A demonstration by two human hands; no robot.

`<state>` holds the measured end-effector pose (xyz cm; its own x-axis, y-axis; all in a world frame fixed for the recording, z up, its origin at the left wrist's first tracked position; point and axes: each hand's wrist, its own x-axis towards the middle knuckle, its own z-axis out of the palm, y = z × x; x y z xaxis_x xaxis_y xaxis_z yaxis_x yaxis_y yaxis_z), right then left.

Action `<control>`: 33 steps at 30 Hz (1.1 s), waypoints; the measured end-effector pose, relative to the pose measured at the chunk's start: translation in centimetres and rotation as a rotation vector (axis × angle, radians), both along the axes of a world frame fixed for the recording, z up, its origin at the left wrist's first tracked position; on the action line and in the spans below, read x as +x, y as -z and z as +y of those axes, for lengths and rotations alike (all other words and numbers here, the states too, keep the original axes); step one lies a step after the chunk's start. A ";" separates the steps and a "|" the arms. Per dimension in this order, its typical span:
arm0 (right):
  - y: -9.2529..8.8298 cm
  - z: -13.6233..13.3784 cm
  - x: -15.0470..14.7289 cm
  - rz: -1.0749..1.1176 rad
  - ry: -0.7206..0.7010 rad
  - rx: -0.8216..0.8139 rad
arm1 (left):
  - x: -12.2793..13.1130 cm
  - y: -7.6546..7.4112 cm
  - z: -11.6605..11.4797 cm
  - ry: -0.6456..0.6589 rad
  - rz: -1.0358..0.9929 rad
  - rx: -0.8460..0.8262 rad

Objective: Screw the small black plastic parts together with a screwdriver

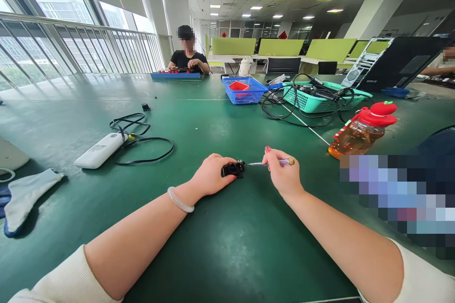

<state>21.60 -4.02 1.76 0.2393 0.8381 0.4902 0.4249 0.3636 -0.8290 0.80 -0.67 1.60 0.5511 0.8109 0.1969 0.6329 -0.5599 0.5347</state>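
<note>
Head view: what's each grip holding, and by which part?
Left grip: small black object, by its left end. Right grip: slim metal-shafted screwdriver, by its translucent handle.

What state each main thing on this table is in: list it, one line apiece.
Black part: gripped by the left hand
Thin tool: held in the right hand, pointed toward the part
White device: lying flat
Bottle: red lid on, amber liquid inside
Blue basket: holding a red tray
Green basket: loaded with cables
Glove: lying unworn
</note>
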 end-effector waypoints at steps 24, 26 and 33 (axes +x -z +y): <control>-0.5 -1.1 -0.7 -0.235 -0.171 0.100 | -0.2 0.0 0.2 0.034 0.081 0.007; -0.5 -1.0 -0.6 -0.261 -0.208 0.078 | -0.3 0.0 0.3 0.046 0.073 -0.007; -0.6 -1.2 -0.6 -0.333 -0.368 0.222 | -0.6 0.0 0.4 0.096 0.061 -0.006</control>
<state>21.02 -5.26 2.36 -0.2488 0.7049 0.6643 0.4628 0.6890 -0.5578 0.22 -0.28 1.62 0.6373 0.7548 0.1555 0.6079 -0.6164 0.5005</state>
